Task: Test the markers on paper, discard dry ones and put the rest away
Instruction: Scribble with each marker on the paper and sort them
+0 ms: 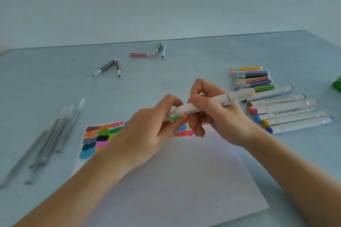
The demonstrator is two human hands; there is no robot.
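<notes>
Both hands [147, 131] grip white marker [212, 102], axis left-right, peach cap rt.

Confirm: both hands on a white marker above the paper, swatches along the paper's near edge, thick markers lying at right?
Not quite. The head view shows the swatches at the paper's far edge. The rest holds: left hand and right hand hold the white marker, thick markers at right.

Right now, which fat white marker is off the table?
The one with the peach cap, gripped by both hands, left hand and right hand, above the paper. The other fat markers lie on the table.
</notes>
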